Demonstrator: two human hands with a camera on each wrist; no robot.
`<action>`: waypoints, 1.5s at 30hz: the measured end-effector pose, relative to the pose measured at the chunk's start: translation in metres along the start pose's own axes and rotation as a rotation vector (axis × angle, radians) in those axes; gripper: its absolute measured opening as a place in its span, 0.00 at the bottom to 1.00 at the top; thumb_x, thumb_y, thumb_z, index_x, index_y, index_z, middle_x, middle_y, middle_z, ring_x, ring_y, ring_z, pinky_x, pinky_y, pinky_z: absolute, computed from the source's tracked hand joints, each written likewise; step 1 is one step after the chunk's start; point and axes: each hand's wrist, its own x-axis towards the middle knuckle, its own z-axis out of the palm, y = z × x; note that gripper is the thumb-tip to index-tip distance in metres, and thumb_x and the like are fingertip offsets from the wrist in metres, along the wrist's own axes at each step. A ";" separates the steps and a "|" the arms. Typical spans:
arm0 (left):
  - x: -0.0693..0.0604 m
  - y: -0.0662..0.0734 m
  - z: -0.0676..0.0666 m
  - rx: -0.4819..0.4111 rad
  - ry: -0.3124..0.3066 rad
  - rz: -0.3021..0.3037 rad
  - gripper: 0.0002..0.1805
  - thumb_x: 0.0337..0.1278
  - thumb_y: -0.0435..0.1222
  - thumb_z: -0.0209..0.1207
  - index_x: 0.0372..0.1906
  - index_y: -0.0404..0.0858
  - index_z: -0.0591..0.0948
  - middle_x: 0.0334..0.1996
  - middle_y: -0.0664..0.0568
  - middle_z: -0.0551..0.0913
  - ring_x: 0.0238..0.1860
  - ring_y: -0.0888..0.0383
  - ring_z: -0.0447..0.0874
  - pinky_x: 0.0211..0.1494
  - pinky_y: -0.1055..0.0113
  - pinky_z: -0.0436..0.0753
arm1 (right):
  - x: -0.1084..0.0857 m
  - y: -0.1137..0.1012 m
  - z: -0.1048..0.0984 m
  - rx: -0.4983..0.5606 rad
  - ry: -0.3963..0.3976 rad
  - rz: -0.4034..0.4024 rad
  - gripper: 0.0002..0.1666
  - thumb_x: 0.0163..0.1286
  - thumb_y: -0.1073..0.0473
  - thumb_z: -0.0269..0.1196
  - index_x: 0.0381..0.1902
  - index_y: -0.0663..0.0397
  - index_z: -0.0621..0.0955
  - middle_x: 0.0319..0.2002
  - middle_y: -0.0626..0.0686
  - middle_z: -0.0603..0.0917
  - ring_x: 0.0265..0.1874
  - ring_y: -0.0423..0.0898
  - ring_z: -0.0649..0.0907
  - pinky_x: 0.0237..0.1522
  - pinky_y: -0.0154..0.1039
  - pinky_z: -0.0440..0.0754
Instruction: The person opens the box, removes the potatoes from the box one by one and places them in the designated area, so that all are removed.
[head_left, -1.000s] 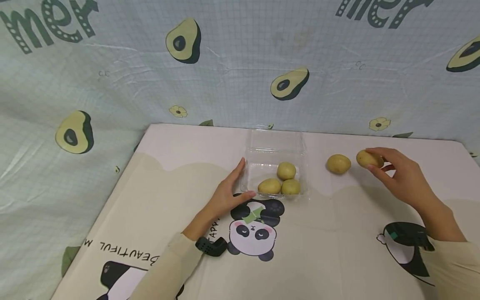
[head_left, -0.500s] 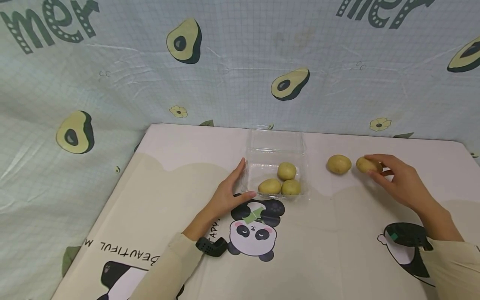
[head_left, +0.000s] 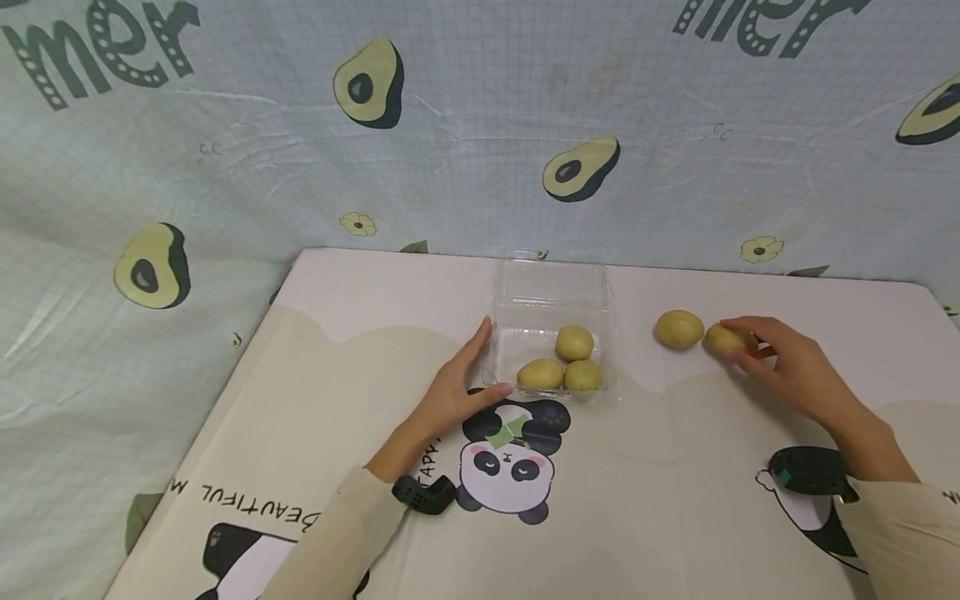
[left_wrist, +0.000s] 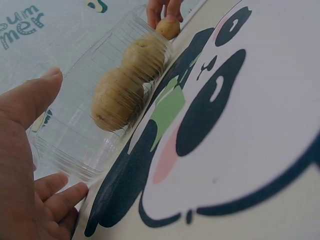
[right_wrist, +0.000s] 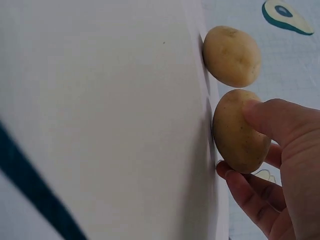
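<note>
The right hand (head_left: pixel 798 371) pinches one potato (head_left: pixel 726 340) at the right of the tabletop (head_left: pixel 645 500), just beside a loose potato (head_left: pixel 679 330) and well right of the clear container (head_left: pixel 517 343) the outstretched left hand (head_left: pixel 447 392) flanks.

On the avocado-print backdrop (head_left: pixel 465 167), the head view shows "mer" (head_left: pixel 101 50) at upper left and again at upper right, both cut by the frame's top; the left wrist view shows "sum" above "mer". On the table's cover (head_left: pixel 637 500), "BEAUTIFUL M" (head_left: pixel 258 506) runs upside down, and "APPY" stands sideways beside the middle panda (head_left: pixel 506 475), its first letter unclear.
</note>
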 end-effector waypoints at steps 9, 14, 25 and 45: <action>0.001 0.000 0.000 0.000 -0.004 0.008 0.59 0.47 0.71 0.54 0.77 0.46 0.45 0.75 0.54 0.50 0.72 0.52 0.55 0.72 0.53 0.53 | 0.000 -0.004 -0.001 -0.049 -0.008 0.027 0.31 0.53 0.71 0.71 0.57 0.58 0.77 0.51 0.58 0.79 0.37 0.46 0.78 0.37 0.18 0.70; 0.000 0.001 0.000 0.001 -0.006 0.004 0.58 0.47 0.71 0.54 0.77 0.46 0.45 0.75 0.54 0.50 0.72 0.52 0.54 0.72 0.53 0.53 | 0.001 -0.004 -0.001 -0.039 -0.016 0.016 0.31 0.54 0.71 0.71 0.57 0.58 0.76 0.51 0.58 0.79 0.38 0.47 0.78 0.38 0.16 0.70; -0.001 0.000 0.001 -0.003 -0.004 0.007 0.58 0.48 0.70 0.54 0.77 0.46 0.45 0.75 0.55 0.49 0.72 0.52 0.54 0.72 0.53 0.53 | 0.003 -0.004 0.001 -0.025 -0.038 0.016 0.31 0.56 0.72 0.69 0.59 0.59 0.75 0.53 0.59 0.78 0.42 0.50 0.77 0.40 0.15 0.69; 0.000 0.001 0.001 0.015 0.002 -0.006 0.58 0.46 0.72 0.53 0.77 0.48 0.46 0.75 0.55 0.49 0.73 0.53 0.51 0.71 0.50 0.54 | 0.004 -0.010 -0.006 -0.013 -0.057 0.019 0.33 0.56 0.70 0.70 0.60 0.61 0.73 0.55 0.62 0.76 0.48 0.57 0.77 0.41 0.12 0.67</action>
